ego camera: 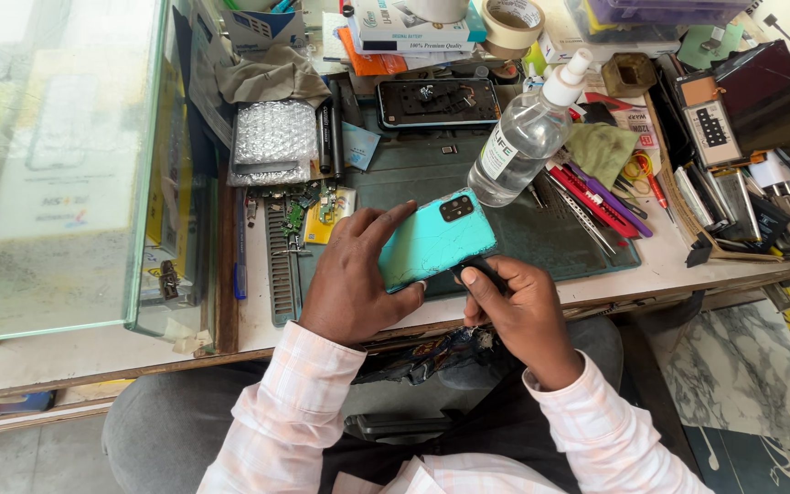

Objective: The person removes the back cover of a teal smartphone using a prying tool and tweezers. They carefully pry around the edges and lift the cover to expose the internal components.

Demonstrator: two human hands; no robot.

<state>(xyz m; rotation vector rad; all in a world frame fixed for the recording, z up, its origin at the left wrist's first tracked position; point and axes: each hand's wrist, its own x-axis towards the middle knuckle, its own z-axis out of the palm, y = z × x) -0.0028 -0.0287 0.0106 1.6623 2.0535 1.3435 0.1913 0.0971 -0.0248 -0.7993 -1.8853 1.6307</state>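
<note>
The left hand (351, 279) clamps the teal phone (436, 240) back-up over the tabletop's (258, 320) front edge; the right hand's (523, 306) grip pinches a black tool (479, 270) against its lower edge; best to hold the blade shallow, pressing gently beside the cracked back.

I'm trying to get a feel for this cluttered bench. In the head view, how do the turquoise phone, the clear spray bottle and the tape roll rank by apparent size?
Largest to smallest, as they look:
1. Clear spray bottle
2. Turquoise phone, close to the bottle and partly covered by the left hand, so the order is unsure
3. Tape roll, lying farther away
</note>
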